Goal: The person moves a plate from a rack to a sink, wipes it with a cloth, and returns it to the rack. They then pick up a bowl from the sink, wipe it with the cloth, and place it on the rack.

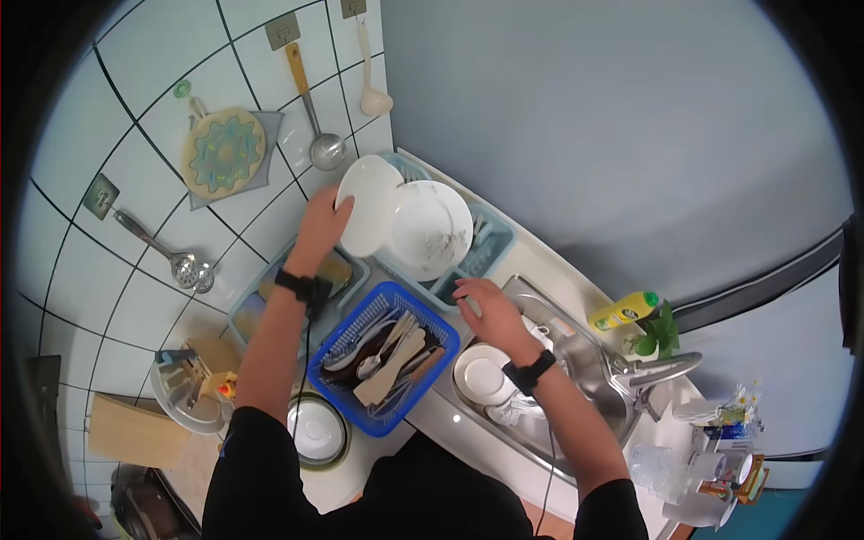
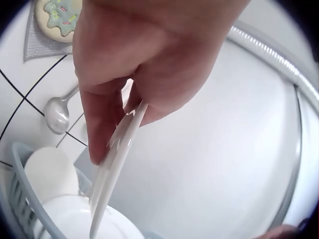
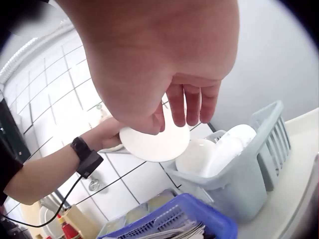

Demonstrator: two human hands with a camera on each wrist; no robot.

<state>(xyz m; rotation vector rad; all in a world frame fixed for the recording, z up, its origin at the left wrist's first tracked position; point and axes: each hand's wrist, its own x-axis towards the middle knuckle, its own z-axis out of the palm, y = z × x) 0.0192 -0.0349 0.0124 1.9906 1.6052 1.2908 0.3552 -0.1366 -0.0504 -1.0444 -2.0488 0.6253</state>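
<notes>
My left hand point(image 1: 322, 229) pinches the edge of a white dish point(image 1: 364, 223) above the light-blue rack point(image 1: 500, 247). The left wrist view shows this dish point(image 2: 115, 172) nearly edge-on, its rim between the thumb and fingers of the hand point(image 2: 144, 59). A white plate with a grey floral pattern point(image 1: 432, 225) stands in the rack beside it. My right hand point(image 1: 493, 317) hovers between the rack and the sink, holding nothing. From the right wrist, that hand's point(image 3: 164, 64) fingers look relaxed and slightly bent, with the rack point(image 3: 239, 184) below.
A blue basket of utensils point(image 1: 445, 337) sits in front of the rack. Dishes lie in the metal sink point(image 1: 576, 387) at right, near a yellow bottle point(image 1: 623, 311) and the tap point(image 1: 666, 364). Stacked bowls point(image 1: 317, 432) stand near the body; ladles point(image 1: 328, 150) hang on the tiled wall.
</notes>
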